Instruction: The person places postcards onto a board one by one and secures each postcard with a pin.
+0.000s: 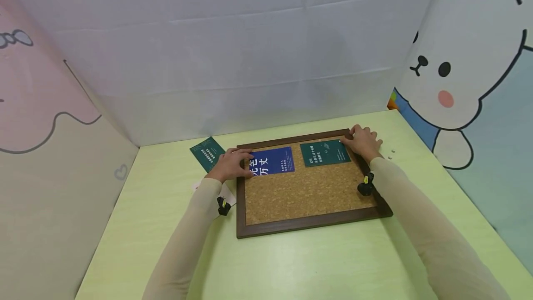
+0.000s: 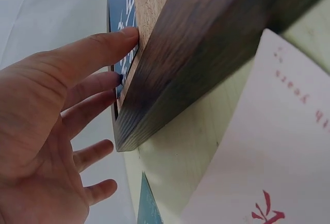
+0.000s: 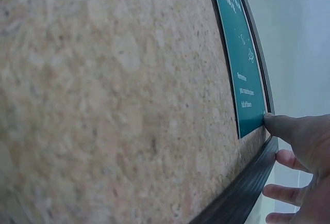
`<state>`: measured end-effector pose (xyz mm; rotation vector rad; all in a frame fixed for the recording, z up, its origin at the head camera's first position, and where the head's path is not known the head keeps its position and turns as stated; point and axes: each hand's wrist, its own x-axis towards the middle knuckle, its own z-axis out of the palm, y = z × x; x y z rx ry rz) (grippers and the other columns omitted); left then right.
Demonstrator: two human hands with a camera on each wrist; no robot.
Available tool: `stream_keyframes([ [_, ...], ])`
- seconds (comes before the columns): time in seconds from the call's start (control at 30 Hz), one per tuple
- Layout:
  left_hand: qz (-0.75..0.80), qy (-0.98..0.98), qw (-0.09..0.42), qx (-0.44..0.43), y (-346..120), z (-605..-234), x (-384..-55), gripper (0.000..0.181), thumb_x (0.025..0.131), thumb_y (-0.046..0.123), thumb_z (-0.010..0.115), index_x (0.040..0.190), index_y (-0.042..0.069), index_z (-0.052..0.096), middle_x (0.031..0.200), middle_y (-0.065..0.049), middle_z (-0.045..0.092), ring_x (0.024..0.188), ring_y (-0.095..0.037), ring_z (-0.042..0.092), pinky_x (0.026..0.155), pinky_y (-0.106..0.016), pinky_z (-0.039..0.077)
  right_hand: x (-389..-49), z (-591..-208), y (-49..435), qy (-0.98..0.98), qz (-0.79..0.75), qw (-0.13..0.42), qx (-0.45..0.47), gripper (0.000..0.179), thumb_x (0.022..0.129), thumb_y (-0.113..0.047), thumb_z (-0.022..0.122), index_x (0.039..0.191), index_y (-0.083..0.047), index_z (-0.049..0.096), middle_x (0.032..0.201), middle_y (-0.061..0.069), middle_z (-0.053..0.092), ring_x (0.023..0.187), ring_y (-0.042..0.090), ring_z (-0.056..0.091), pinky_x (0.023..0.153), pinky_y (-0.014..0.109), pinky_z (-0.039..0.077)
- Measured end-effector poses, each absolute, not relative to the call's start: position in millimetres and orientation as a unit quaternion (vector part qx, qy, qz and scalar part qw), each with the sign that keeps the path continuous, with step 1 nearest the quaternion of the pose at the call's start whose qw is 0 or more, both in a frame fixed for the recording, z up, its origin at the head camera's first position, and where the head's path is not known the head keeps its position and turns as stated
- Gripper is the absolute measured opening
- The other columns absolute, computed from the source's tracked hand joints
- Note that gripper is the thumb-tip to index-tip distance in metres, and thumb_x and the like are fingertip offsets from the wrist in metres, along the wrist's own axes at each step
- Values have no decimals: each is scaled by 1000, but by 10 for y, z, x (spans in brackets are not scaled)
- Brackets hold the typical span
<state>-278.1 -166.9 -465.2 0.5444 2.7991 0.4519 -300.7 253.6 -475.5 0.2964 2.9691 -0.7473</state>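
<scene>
A cork board (image 1: 308,193) with a dark brown wooden frame lies flat on the table. At its upper left is a blue card (image 1: 272,161) with white lettering. My left hand (image 1: 231,165) rests over the board's left edge, thumb and fingertips touching the card's left end. Over at the upper right lies a green card (image 1: 325,153). My right hand (image 1: 363,143) presses its thumb (image 3: 281,126) at that card's upper right corner, where a small white dot shows. Its other fingers extend past the frame's outer side.
Left of the board a second green card (image 1: 206,152) lies on the pale table (image 1: 291,263). A white card with red print (image 2: 278,126) sits by the board's left side. Several small white pieces (image 1: 391,154) lie to the right. A white wall backs the table.
</scene>
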Motion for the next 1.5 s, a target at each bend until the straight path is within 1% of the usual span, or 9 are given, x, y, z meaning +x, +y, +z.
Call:
stream_keyframes([
  [0.23, 165, 961, 132, 178, -1674, -4694, -2804, 67, 82, 44, 76, 141, 22, 53, 153, 0, 43, 146, -34, 23, 114, -60, 16, -3013, -4754, 2534, 965, -242, 35, 96, 50, 97, -43, 57, 123, -2, 46, 130, 31, 41, 125, 55, 32, 101, 72, 19],
  [0.57, 170, 963, 131, 165, -1660, -4675, -2788, 66, 83, 43, 76, 141, 21, 53, 153, -2, 42, 144, -36, 26, 114, -63, 17, -3018, -4751, 2562, 966, -237, 39, 95, 52, 97, -44, 56, 127, -2, 45, 131, 31, 40, 126, 55, 31, 101, 72, 20],
  [0.8, 165, 963, 138, 160, -1579, -4620, -2816, 66, 82, 41, 77, 140, 20, 54, 152, -3, 44, 143, -37, 29, 113, -64, 17, -3021, -4761, 2601, 969, -228, 29, 96, 50, 97, -43, 57, 124, -2, 46, 130, 32, 40, 124, 55, 32, 100, 71, 21],
  [1.03, 163, 963, 148, 154, -1528, -4592, -2833, 65, 82, 40, 78, 140, 21, 54, 152, -4, 44, 142, -36, 30, 113, -63, 18, -2983, -4729, 2720, 968, -240, 26, 70, 52, 97, -44, 55, 126, -1, 50, 132, 35, 38, 122, 58, 33, 97, 73, 22],
  [1.17, 166, 963, 150, 152, -1524, -4610, -2846, 65, 82, 40, 78, 139, 21, 54, 151, -3, 45, 142, -36, 30, 113, -63, 18, -2974, -4679, 2864, 970, -237, 27, 50, 51, 99, -41, 50, 131, -1, 51, 133, 34, 43, 118, 57, 39, 94, 72, 27],
  [1.23, 168, 962, 150, 152, -1527, -4617, -2851, 65, 82, 40, 78, 139, 21, 55, 150, -3, 46, 142, -36, 30, 113, -63, 18, -2961, -4641, 2961, 971, -234, 28, 39, 49, 100, -37, 48, 132, 0, 51, 133, 33, 47, 116, 54, 45, 93, 69, 33],
  [1.37, 172, 962, 147, 154, -1535, -4623, -2862, 65, 81, 40, 78, 139, 20, 55, 148, -4, 48, 141, -36, 32, 112, -64, 18, -2899, -4539, 3175, 972, -232, 32, 17, 43, 100, -27, 47, 127, 6, 53, 126, 35, 55, 103, 47, 59, 80, 57, 48],
  [1.43, 172, 962, 147, 154, -1540, -4628, -2872, 64, 81, 40, 78, 139, 20, 55, 147, -4, 49, 140, -36, 32, 113, -64, 17, -2859, -4494, 3275, 973, -227, 37, 13, 41, 99, -24, 49, 124, 8, 55, 122, 35, 57, 96, 46, 62, 73, 52, 51],
  [1.5, 171, 962, 147, 155, -1543, -4628, -2882, 64, 82, 40, 78, 139, 21, 55, 147, -3, 50, 140, -36, 32, 113, -64, 17, -2818, -4458, 3373, 975, -216, 46, 9, 39, 99, -21, 50, 122, 9, 55, 120, 35, 58, 96, 46, 62, 73, 52, 51],
])
